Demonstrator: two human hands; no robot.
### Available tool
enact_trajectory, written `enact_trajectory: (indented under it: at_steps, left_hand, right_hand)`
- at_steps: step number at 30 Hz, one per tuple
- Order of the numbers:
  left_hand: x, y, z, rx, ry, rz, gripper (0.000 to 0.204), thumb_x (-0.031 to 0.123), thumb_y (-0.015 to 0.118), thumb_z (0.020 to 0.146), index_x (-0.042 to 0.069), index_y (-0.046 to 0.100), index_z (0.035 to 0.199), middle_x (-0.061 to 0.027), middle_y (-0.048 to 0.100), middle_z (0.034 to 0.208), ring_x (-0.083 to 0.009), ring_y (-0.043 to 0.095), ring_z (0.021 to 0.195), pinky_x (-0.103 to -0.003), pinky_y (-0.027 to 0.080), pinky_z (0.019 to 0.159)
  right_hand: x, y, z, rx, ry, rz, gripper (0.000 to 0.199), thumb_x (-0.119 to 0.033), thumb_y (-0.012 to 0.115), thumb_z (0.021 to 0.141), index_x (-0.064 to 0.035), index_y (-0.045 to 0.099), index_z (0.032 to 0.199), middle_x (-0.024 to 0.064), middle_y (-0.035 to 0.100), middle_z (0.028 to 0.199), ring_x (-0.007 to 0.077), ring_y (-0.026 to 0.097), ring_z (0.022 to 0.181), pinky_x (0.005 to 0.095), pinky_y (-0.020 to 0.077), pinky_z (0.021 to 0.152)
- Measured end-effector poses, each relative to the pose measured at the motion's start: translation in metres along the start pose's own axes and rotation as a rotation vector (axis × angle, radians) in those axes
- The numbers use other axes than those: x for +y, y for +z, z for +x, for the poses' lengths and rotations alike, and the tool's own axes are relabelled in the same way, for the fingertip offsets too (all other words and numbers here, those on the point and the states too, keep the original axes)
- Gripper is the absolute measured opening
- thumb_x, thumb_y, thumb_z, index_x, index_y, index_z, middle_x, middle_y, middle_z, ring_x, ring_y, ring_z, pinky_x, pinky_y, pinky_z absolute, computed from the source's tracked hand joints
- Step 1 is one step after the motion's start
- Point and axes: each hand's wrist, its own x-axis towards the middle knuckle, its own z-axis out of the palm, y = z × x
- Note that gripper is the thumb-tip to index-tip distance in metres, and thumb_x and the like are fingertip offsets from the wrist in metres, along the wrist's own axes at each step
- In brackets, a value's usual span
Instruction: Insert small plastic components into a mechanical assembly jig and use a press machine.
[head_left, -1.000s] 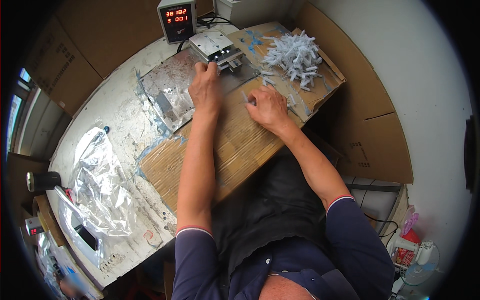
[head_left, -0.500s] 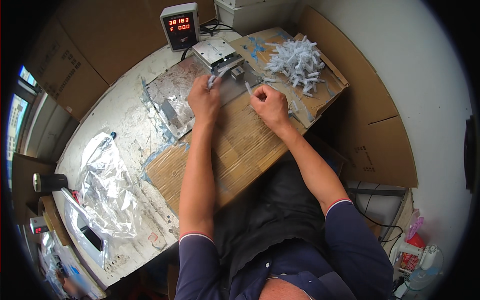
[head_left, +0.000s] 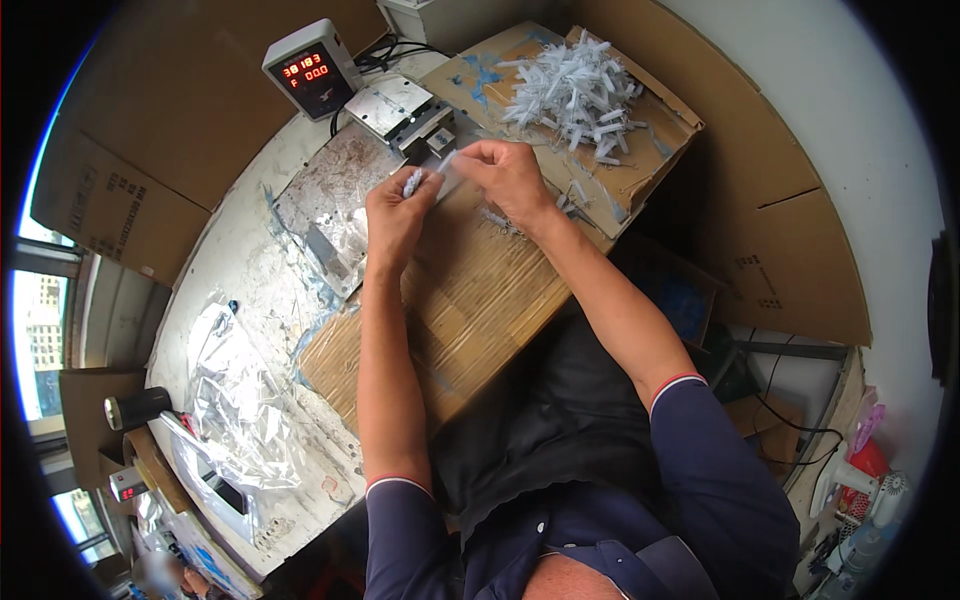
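My left hand [head_left: 398, 215] is closed around a few small whitish plastic pieces [head_left: 413, 181], whose ends stick out by the thumb. Close to its right, the fingers of my right hand [head_left: 515, 185] pinch together. A translucent plastic strip [head_left: 447, 163] lies between the two hands at the right fingertips, blurred. Just beyond them stands a small metal fixture [head_left: 393, 108] with a block at its front. A heap of similar whitish plastic pieces [head_left: 575, 95] rests on cardboard at the far right. A few loose pieces [head_left: 497, 218] lie beside my right wrist.
A box with a red lit display [head_left: 312, 70] stands behind the fixture. Flattened cardboard [head_left: 470, 310] covers the near bench edge. A crumpled clear plastic bag [head_left: 235, 395] lies on the left, near a dark cylinder [head_left: 138, 408]. Cardboard panels [head_left: 780, 220] wall the right side.
My right hand has moved left and up, bringing its fingertips close to my left hand. The left hand still holds its plastic pieces. The whole view has turned slightly.
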Motion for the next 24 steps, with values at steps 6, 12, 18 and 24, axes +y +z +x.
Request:
enact_trajectory:
  at_steps: [6,12,18,24]
  left_hand:
    - [-0.005,0.015,-0.003,0.241,0.499,0.473,0.01,0.01,0.078,0.087,0.007,0.074,0.096,-0.0031,0.068,0.079,-0.0167,0.064,0.068,-0.029,0.05,0.062]
    - [-0.003,0.02,-0.014,0.374,0.78,0.721,0.03,-0.002,0.073,0.074,0.015,0.072,0.097,-0.004,0.069,0.088,-0.0263,0.069,0.069,-0.035,0.055,0.061]
    - [-0.005,0.023,-0.017,0.369,0.808,0.808,0.028,-0.001,0.081,0.076,0.013,0.075,0.099,-0.0046,0.073,0.093,-0.0237,0.072,0.074,-0.033,0.057,0.065]
    - [-0.003,0.032,-0.023,0.383,0.654,0.665,0.015,0.007,0.081,0.083,0.012,0.076,0.097,-0.0065,0.073,0.09,-0.0239,0.072,0.074,-0.032,0.056,0.065]
  right_hand:
    - [0.009,-0.007,0.001,0.01,-0.02,0.056,0.021,-0.023,0.075,0.093,-0.0027,0.074,0.097,-0.0049,0.063,0.073,-0.0004,0.047,0.054,0.0178,0.0343,0.045]
    - [0.008,-0.002,-0.001,0.018,-0.075,0.121,0.022,-0.024,0.076,0.092,-0.0022,0.073,0.096,-0.0036,0.064,0.073,0.0008,0.049,0.054,0.0189,0.0375,0.046]
    - [0.021,-0.005,0.001,0.019,0.035,0.234,0.017,-0.015,0.075,0.091,-0.0001,0.073,0.099,-0.0007,0.067,0.075,0.0029,0.056,0.057,0.0186,0.0441,0.049]
    - [0.027,-0.011,0.003,0.026,-0.024,0.286,0.015,-0.008,0.074,0.09,0.0026,0.071,0.1,0.0028,0.07,0.082,0.0048,0.059,0.061,0.019,0.0485,0.053]
